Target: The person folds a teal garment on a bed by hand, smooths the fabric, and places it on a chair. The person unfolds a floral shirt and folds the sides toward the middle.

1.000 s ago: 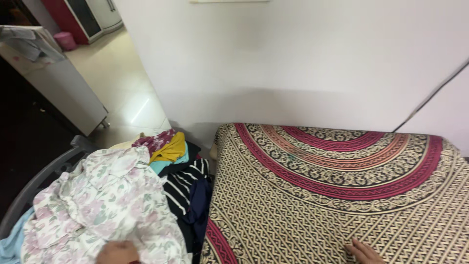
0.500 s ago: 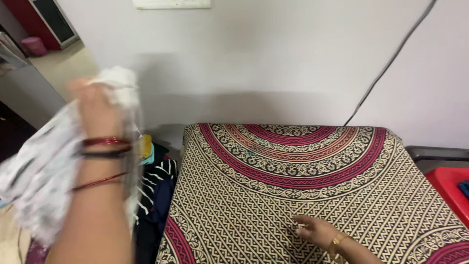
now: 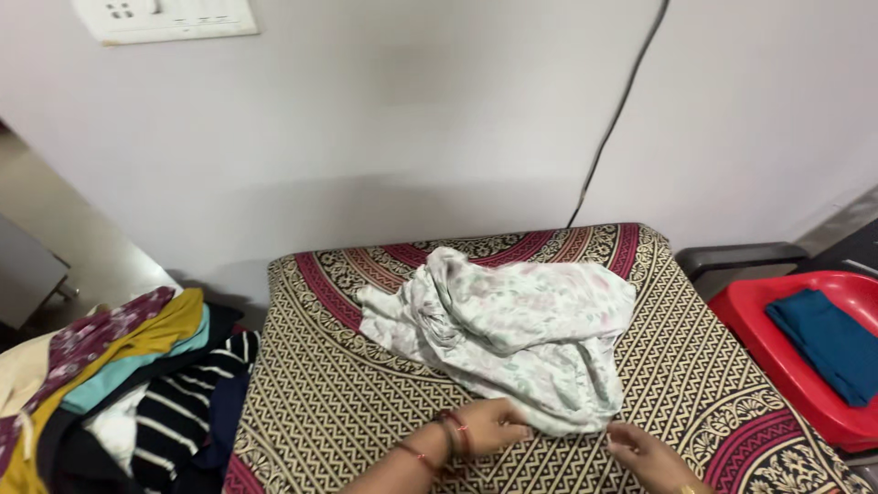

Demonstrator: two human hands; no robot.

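Note:
A crumpled white floral garment [image 3: 512, 334] lies on the surface covered by a patterned cream, black and red cloth [image 3: 338, 412]. My left hand [image 3: 489, 425], with red bangles at the wrist, grips the garment's near edge. My right hand [image 3: 640, 450] pinches the same edge at its lower right corner. Both hands rest low on the patterned cloth, a short gap apart.
A pile of mixed clothes [image 3: 119, 366], striped, yellow, teal and maroon, lies to the left. A red tub [image 3: 805, 384] holding a folded blue cloth [image 3: 823, 343] stands at the right. A black cable [image 3: 613, 119] runs down the wall behind, and a switch plate [image 3: 165, 18] is at upper left.
My left hand lifted the floral garment off the pile at the left and swung it onto the patterned cloth. Both hands now hold its near edge. The view shifted right.

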